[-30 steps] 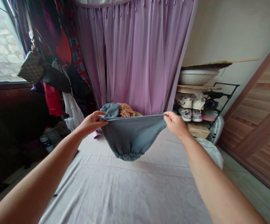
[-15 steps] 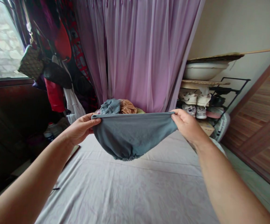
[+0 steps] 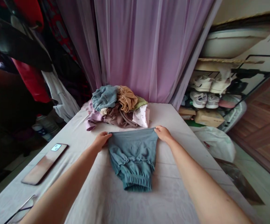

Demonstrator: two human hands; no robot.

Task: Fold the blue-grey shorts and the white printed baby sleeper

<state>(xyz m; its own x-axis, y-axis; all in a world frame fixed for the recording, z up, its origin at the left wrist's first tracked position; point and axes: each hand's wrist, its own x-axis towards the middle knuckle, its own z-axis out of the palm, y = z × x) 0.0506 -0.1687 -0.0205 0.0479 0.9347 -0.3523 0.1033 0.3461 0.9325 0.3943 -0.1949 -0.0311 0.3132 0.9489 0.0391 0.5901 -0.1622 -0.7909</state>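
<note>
Left hand (image 3: 101, 140) and right hand (image 3: 163, 133) pinch the garment (image 3: 134, 155) at its far corners, bare sheet (image 3: 183, 132) on the right.

Garment (image 3: 133, 147) looks blue-grey from here: on the sheet (image 3: 169, 199), wide edge pulled straight, ruffled band across the middle, narrow gathered end opposite, fabric wrinkled.

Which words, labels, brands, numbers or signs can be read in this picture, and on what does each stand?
None can be read.
Blue-white bottle: its markings are too blurred to read.
Larger cardboard box: any print is too small to read.
Phone: no readable brand.
</note>
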